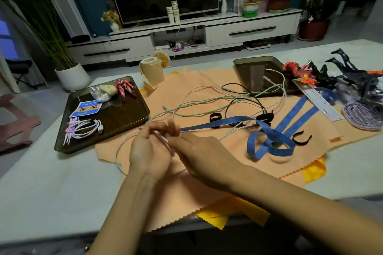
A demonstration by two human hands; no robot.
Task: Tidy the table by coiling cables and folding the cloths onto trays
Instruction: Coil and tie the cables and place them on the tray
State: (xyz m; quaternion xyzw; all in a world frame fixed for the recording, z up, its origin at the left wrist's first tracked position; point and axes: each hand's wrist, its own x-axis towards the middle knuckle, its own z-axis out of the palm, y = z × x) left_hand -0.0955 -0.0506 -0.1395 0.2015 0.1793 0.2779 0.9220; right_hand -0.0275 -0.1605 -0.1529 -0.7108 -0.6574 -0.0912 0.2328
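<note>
My left hand [149, 152] grips a small coil of white cable [118, 154] above the orange cloth [196, 87]. My right hand [199, 155] pinches the same cable right beside the left fingers. A loop of that cable trails left over the cloth's edge. More cables, white, pale green [199, 102] and black [238, 86], lie tangled across the cloth toward the right tray [241, 64]. The left tray [128, 118] holds a coiled pink-white cable [85, 128]. A yellow cloth [315, 170] shows under the orange one.
A blue measuring tape [273, 143] loops over the cloth at right, with black straps [215, 118] near it. A ruler [319, 99], toy figures [339, 74] and a knitted slipper [362, 114] crowd the right end. A tape roll [150, 72] stands behind the cloth.
</note>
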